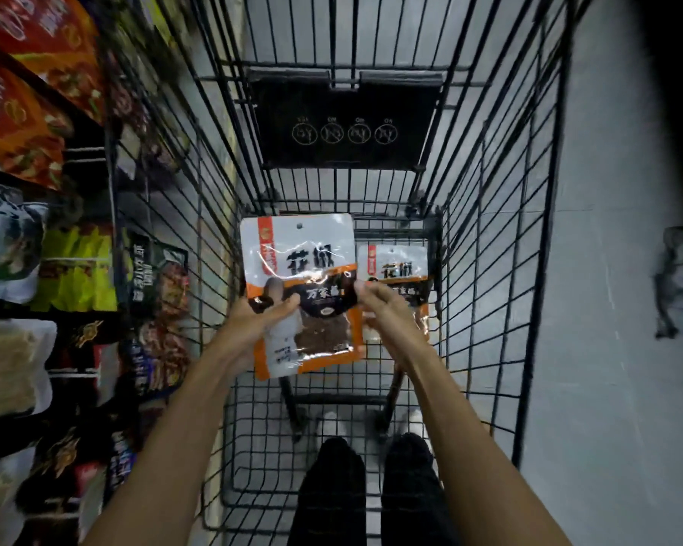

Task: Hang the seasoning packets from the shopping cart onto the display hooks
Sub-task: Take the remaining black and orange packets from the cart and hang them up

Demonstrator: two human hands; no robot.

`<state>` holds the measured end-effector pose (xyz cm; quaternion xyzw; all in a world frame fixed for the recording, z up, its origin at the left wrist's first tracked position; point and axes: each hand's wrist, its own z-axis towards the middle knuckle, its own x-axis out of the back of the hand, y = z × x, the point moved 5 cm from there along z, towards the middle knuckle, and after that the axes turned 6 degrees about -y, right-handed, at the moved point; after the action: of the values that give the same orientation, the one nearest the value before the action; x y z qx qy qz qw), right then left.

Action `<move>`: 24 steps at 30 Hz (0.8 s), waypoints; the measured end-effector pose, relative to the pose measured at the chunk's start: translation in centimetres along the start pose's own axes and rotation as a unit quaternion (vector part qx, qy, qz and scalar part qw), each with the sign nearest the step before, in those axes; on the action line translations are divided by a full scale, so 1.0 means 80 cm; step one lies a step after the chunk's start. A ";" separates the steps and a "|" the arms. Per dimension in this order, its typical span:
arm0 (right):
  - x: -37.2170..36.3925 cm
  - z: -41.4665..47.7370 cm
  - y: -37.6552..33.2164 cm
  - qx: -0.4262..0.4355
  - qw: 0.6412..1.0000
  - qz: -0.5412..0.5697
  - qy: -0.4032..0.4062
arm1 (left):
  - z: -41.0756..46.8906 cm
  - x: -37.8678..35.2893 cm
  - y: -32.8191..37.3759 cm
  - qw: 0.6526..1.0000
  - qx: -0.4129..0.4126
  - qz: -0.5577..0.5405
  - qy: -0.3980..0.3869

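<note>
I look down into a black wire shopping cart (pixel 489 238). My left hand (pixel 261 321) grips the lower left of a white and orange seasoning packet (pixel 298 262) held above the cart, thumb on its front. My right hand (pixel 387 309) pinches the same packet's right edge at mid height. A second, matching seasoning packet (pixel 397 266) lies on the cart floor behind my right hand, partly hidden by it. The display hooks are not clearly visible; hanging goods fill the left edge.
Shelving (pixel 36 250) with many hanging and stacked packets in red, green and black runs along the left. A black child-seat flap (pixel 348 124) hangs at the cart's far end. Grey floor (pixel 616 309) lies to the right. My dark trouser legs (pixel 371 490) show below.
</note>
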<state>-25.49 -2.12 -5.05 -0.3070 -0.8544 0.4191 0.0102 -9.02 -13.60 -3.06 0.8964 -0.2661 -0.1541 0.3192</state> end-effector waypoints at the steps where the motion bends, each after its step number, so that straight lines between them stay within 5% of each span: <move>1: 0.024 0.012 0.008 0.018 0.995 -0.040 0.089 | 0.008 0.006 -0.006 1.000 0.011 -0.002 0.013; 4: 0.088 0.043 0.034 -0.014 0.932 -0.210 0.294 | 0.027 0.025 -0.025 0.997 0.047 0.024 0.054; 8: 0.115 0.080 0.076 -0.131 0.877 -0.358 0.293 | 0.043 0.038 -0.046 0.994 0.067 0.037 0.083; 14: 0.104 0.097 0.101 -0.142 0.817 -0.444 0.341 | 0.056 0.047 -0.074 0.992 0.076 0.010 0.104; 19: 0.096 0.094 0.101 -0.174 0.809 -0.387 0.407 | 0.058 0.053 -0.073 0.991 0.072 0.003 0.112; 24: 0.095 0.082 0.107 -0.146 0.868 -0.230 0.415 | 0.055 0.055 -0.064 0.989 0.070 -0.008 0.127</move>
<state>-29.01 1.22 -17.31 -0.2453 -0.8693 0.1091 0.4150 -5.49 -14.95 -10.17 0.9310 -0.2260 -0.0222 0.2859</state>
